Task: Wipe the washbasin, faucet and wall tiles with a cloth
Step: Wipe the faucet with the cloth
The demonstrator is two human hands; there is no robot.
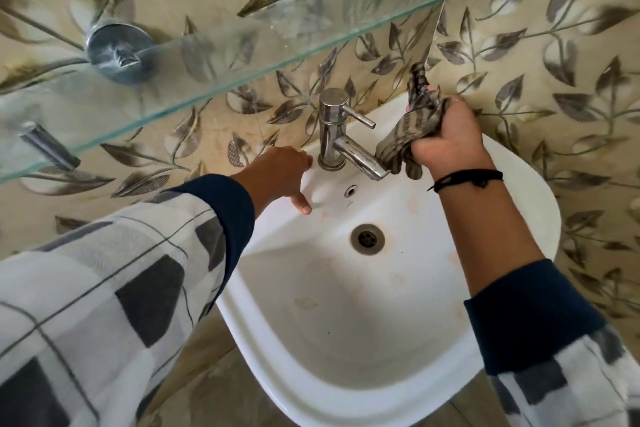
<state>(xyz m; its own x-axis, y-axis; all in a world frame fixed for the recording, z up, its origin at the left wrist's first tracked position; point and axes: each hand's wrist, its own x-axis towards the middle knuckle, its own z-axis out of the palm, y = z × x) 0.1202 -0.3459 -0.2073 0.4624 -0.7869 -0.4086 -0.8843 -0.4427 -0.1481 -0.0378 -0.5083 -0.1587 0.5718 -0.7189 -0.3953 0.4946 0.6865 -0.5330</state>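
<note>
A white washbasin (pixel 346 305) with faint orange stains hangs on the leaf-patterned wall tiles (pixel 540 55). A chrome faucet (pixel 334 130) stands at its back rim, spout pointing right and down. My right hand (pixel 446 139) grips a bunched grey striped cloth (pixel 412 121) beside the spout, with the cloth's lower end touching the spout's tip. My left hand (pixel 282 173) rests on the basin's back rim just left of the faucet's base. Its thumb points down into the bowl, and the other fingers are hidden behind the hand.
A glass shelf (pixel 242 55) on chrome brackets (pixel 119 52) juts out from the wall above the faucet, close over my left hand. The drain (pixel 367 238) sits in the middle of the bowl, an overflow hole (pixel 350 190) above it.
</note>
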